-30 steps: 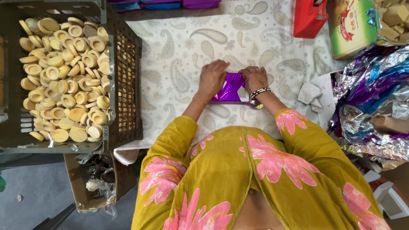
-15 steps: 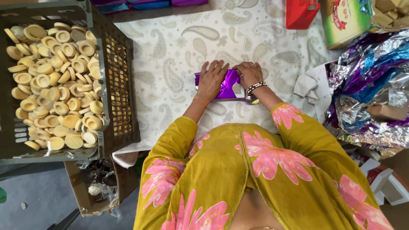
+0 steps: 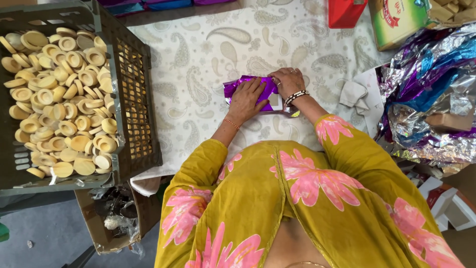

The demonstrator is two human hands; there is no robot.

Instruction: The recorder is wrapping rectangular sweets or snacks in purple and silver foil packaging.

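Head view: hands (image 3: 265, 94) pressing purple foil packet (image 3: 237, 87).

Both arms reached forward from the mustard-yellow sleeves, the left hand (image 3: 246, 99) lying palm-down with fingers spread flat and pointing toward the far side, while the right hand (image 3: 287, 82), bangles at its wrist, lay just beside it on the right, fingers curled and pressed downward.

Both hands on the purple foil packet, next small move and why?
Probably fold down the open end nearest the person: left hand lies flat on the purple foil packet, right hand presses its far edge, and a pale patch still shows uncovered there.
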